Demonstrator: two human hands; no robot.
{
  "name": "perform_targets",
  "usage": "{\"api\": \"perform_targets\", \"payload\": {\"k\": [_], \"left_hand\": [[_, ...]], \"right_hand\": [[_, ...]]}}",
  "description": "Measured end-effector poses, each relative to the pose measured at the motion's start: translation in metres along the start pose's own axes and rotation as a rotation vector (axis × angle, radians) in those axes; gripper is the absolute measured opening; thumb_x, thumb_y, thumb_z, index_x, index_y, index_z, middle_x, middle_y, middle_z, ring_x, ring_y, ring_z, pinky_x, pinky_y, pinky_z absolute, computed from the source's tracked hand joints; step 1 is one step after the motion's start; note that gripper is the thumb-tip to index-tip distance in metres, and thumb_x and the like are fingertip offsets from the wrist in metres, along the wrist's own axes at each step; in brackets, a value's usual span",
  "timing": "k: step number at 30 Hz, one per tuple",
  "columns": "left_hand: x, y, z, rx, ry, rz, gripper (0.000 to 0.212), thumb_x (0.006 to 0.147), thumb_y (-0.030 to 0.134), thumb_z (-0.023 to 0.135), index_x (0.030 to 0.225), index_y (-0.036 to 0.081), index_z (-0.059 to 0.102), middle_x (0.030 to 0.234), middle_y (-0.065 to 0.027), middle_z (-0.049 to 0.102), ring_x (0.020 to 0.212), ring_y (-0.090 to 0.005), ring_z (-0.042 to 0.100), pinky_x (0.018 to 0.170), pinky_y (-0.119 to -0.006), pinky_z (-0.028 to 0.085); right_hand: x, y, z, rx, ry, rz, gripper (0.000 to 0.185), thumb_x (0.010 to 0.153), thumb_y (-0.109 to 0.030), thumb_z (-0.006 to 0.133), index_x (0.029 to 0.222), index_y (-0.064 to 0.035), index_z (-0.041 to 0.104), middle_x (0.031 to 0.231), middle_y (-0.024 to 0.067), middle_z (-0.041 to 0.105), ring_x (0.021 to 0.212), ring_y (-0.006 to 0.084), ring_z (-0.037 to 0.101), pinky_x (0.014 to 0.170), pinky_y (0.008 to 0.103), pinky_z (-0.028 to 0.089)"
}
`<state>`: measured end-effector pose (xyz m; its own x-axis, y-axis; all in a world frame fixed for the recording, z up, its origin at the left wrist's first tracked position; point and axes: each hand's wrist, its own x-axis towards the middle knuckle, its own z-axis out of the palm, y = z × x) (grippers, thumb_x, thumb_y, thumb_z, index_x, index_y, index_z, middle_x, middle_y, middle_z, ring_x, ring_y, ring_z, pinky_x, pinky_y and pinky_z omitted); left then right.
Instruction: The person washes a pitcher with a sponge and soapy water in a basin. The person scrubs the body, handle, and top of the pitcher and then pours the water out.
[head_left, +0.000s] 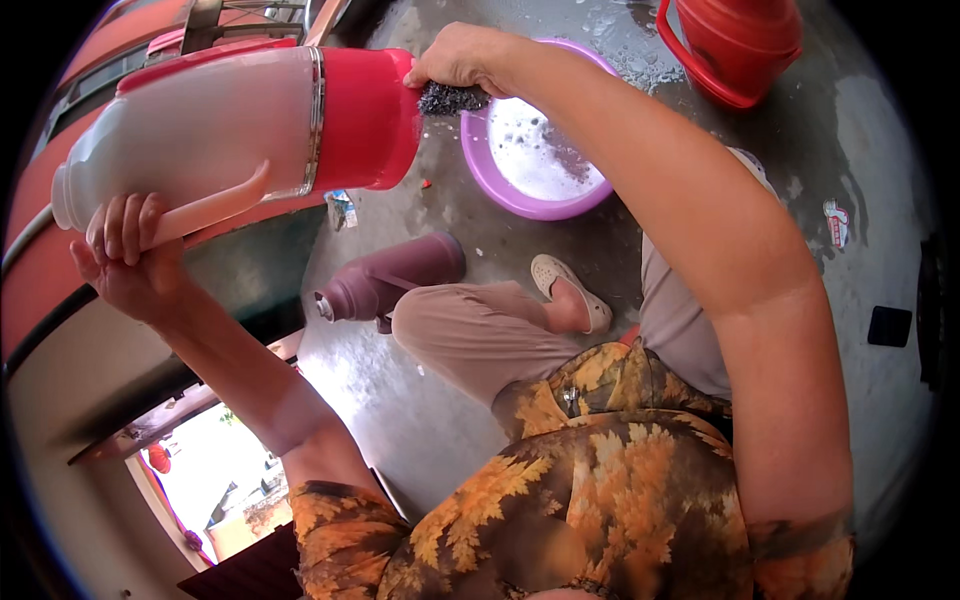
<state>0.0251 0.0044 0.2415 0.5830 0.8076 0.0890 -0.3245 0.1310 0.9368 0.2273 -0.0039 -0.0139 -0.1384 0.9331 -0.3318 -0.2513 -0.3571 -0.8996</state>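
My left hand (135, 232) is closed around the handle of a red and whitish thermos flask (225, 124), held on its side with its neck to the left. At the flask's red base end, my right hand (457, 64) grips a dark scouring pad (452, 99), which sits against or very near the base. Partly behind my right arm stands a purple basin (517, 206) with foamy water (529, 150). Lower down, a mauve thermos flask (397, 274) lies on its side on the floor, left of my knee.
A red bucket (739, 49) with a handle stands on the wet concrete floor at the upper right. Small wrappers (836, 223) (341, 208) and a dark flat object (890, 326) lie on the floor. My foot in a beige clog (574, 289) is below the basin.
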Motion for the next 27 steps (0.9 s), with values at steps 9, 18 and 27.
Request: {"api": "perform_targets", "payload": {"k": [9,18,27], "left_hand": [[-0.013,-0.017,0.003,0.174,-0.18,-0.02,0.04,0.089,0.04,0.051,0.058,0.016,0.041,0.057,0.0016,0.042,0.046,-0.0099,0.035,0.053,-0.026,0.031],[-0.036,-0.014,-0.017,0.274,-0.34,0.014,0.036,0.089,0.031,0.037,0.058,0.013,0.04,0.048,-0.0004,0.033,0.043,-0.0141,0.03,0.056,-0.032,0.032],[-0.074,-0.009,-0.035,0.775,0.286,0.259,0.013,0.089,0.011,0.049,0.093,0.001,0.056,0.067,-0.0035,0.051,0.06,-0.0125,0.049,0.067,-0.031,0.047]], "right_hand": [[0.005,0.017,0.018,0.398,0.052,0.045,0.017,0.083,-0.004,0.063,0.088,0.0119,0.06,0.074,0.018,0.064,0.053,0.0228,0.064,0.043,0.0317,0.052],[0.003,0.033,0.034,0.753,-0.04,0.047,0.013,0.079,0.002,0.057,0.091,-0.002,0.055,0.076,0.0092,0.06,0.061,0.0179,0.059,0.053,0.0301,0.051],[0.004,0.047,0.057,0.542,0.248,-0.162,0.033,0.071,0.011,0.058,0.101,-0.0045,0.058,0.081,0.0066,0.061,0.068,0.0157,0.059,0.058,0.0301,0.049]]}}
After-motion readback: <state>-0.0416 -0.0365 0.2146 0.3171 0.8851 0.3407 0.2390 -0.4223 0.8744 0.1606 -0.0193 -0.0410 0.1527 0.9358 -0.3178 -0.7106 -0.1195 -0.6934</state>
